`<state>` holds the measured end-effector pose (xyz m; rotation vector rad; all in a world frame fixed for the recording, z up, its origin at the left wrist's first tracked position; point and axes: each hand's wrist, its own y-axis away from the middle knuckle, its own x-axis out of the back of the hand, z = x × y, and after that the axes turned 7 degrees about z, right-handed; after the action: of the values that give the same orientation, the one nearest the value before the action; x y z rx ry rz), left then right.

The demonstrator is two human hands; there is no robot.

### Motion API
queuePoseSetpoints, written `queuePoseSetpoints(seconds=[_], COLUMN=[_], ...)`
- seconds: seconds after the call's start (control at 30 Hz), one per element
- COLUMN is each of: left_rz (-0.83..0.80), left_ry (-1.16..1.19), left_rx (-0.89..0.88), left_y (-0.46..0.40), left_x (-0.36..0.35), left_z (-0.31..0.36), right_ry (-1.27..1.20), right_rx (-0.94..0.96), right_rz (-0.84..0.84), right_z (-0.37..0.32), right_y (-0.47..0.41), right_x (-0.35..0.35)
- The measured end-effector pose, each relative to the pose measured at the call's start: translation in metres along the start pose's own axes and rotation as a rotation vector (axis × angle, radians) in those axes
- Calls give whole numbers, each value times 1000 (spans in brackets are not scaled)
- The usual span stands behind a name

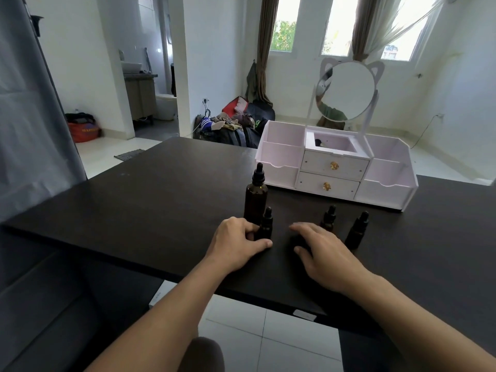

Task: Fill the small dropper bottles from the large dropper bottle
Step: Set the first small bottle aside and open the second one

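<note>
The large dropper bottle [255, 196] stands upright on the black table [150, 200], with its black dropper cap on. It is brown and tall. Right in front of it stands one small dropper bottle [266, 224], also upright and capped. The left hand [241, 244] has its fingers curled around the bottom of this small bottle, with the thumb stretched out flat on the table in front of it. It looks like a soft hold.

The right hand [326, 253] lies on the table with its fingers spread and a little bent. It holds nothing. Just behind its fingers stands a second small dropper bottle [329, 218]. A third small dropper bottle [358, 230] stands just to the right of the hand. I cannot tell if the hand touches them.

So there is one big bottle and three small ones, all with caps on.

Farther back on the table sits a white organizer box [281, 159] with two little drawers [332, 174] and a round mirror [346, 91] with cat ears.
</note>
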<state>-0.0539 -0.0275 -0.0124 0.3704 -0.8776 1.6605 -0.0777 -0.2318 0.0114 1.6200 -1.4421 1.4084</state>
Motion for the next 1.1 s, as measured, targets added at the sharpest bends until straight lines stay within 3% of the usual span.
queuePoseSetpoints(seconds=[0.17, 0.4, 0.73, 0.97, 1.1], left_rz=[-40, -101, -29, 26, 48], left_ry=[-66, -168, -335, -414, -414], left_rx=[-41, -78, -76, -50, -15], left_y=[-1, -8, -25, -36, -36], left_x=[-5, -16, -50, -62, -65], left_z=[2, 22, 51, 56, 59], right_ry=[8, -28, -33, 31, 73], right_rx=[89, 133, 167, 60, -23], right_rz=[-74, -42, -27, 166, 174], right_z=[22, 34, 51, 59, 60], right_y=[30, 53, 62, 70, 73], right_x=[2, 6, 17, 14, 15])
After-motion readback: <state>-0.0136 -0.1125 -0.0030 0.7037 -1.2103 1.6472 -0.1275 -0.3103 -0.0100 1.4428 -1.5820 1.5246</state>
